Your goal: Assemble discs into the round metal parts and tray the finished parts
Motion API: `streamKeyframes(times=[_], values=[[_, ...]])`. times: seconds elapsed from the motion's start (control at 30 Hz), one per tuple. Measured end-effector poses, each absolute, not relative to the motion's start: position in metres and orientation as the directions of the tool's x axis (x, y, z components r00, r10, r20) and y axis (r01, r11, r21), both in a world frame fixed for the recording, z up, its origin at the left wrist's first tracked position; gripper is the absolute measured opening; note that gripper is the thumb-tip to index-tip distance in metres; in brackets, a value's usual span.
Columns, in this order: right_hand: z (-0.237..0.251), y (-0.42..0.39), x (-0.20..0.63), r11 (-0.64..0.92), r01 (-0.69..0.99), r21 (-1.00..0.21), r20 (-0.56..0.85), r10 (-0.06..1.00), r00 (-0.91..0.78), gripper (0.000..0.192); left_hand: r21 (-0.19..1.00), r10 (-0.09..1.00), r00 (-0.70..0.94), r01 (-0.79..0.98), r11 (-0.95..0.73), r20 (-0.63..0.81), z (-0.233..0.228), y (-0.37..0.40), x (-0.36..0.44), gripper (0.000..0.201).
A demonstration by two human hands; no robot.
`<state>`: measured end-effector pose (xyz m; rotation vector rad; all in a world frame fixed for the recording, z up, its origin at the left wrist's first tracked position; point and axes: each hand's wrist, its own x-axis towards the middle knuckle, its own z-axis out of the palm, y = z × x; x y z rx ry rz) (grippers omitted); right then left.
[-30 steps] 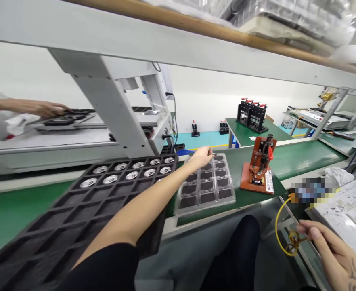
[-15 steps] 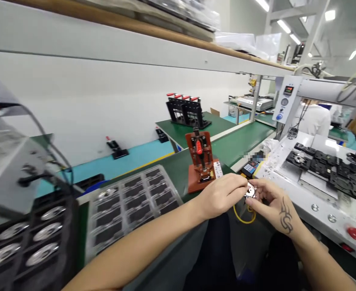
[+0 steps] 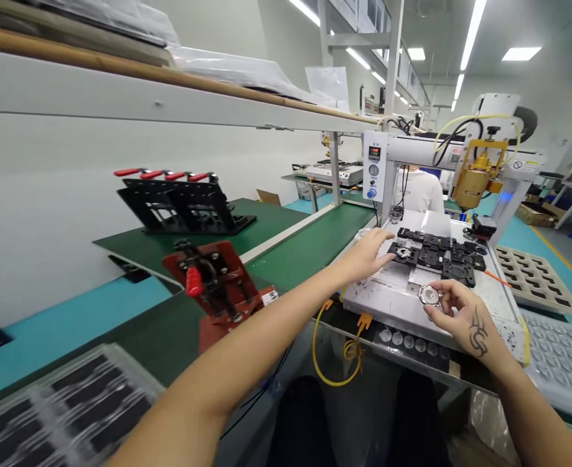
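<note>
Part in my right hand [image 3: 465, 314]: a silver round metal disc [image 3: 430, 295]; the hand bears a black tattoo.
Fixture blocks [image 3: 436, 251] by my left hand [image 3: 366, 255]: black, on a white machine bed [image 3: 393, 295] flecked with dark marks.
Conveyor belt [image 3: 310, 243]: dark green.
Toggle clamp jig [image 3: 215, 285]: red-brown plate, black lever, red handle tip.
Cable [image 3: 327, 350]: yellow.
Dispenser head [image 3: 475, 175]: brass-gold.
Clamp rack [image 3: 183, 204]: black with red handles.
Floor [image 3: 47, 318]: teal.
</note>
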<state>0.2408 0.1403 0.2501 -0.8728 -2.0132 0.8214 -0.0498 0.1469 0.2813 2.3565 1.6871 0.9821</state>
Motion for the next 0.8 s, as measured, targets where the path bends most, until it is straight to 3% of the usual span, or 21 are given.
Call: streamKeyframes(times=[0.13,0.27,0.37,0.57,0.8], values=[[0.256,0.137,0.268,0.573,0.300,-0.763,0.424,0.793,-0.437,0.037,0.466,0.946,0.279,0.824,-0.323,0.162,0.293,0.220,-0.053,0.060],[0.247,0.137,0.294,0.551,0.341,-0.762,0.427,0.822,-0.376,0.041,0.482,0.934,0.357,0.813,-0.328,0.033,0.294,0.254,-0.062,0.047],[0.243,0.148,0.304,0.545,0.354,-0.760,0.428,0.830,-0.358,0.044,0.499,0.921,0.389,0.798,-0.337,0.000,0.295,0.262,-0.067,0.048],[0.264,0.190,0.268,0.589,0.422,-0.689,0.478,0.807,-0.347,0.041,0.565,0.917,0.393,0.742,-0.360,0.069,0.302,0.260,-0.063,0.039],[0.280,0.267,0.187,0.667,0.496,-0.556,0.360,0.731,-0.580,0.037,0.694,0.908,0.290,0.586,-0.418,0.302,0.319,0.224,-0.068,0.053]])
